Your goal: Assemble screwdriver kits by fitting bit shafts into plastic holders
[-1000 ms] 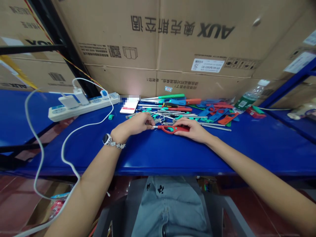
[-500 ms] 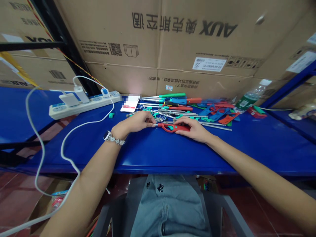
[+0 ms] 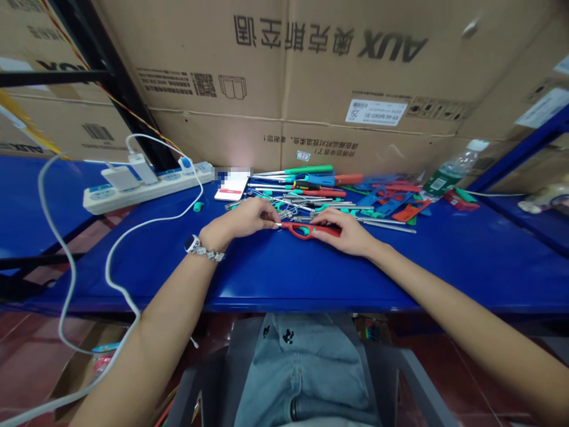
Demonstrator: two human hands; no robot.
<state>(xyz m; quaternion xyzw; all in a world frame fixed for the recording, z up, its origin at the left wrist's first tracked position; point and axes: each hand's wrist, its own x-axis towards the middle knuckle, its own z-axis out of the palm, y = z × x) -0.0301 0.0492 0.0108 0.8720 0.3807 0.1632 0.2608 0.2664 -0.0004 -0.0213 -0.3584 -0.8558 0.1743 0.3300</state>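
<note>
A red utility lighter (image 3: 287,225) with a green trigger lies level just above the front part of the blue table. My right hand (image 3: 349,232) is closed around its handle, thumb on the near side. At the lighter's other end, my left hand (image 3: 249,219) pinches the short metal neck between thumb and fingertips. What else the left fingers may hold is hidden. Right behind both hands spreads a pile of metal tubes (image 3: 386,226), thin wires and green parts. A green-handled lighter (image 3: 309,169) and blue and red handle shells (image 3: 395,204) lie farther back.
A white power strip (image 3: 146,193) with plugged-in chargers sits at the left, its cable hanging over the table edge by my left arm. A plastic bottle (image 3: 451,173) leans at the back right. Large cardboard boxes (image 3: 311,77) wall off the back.
Both hands keep their hold on the red lighter, with hardly any movement. The view has shifted slightly.
</note>
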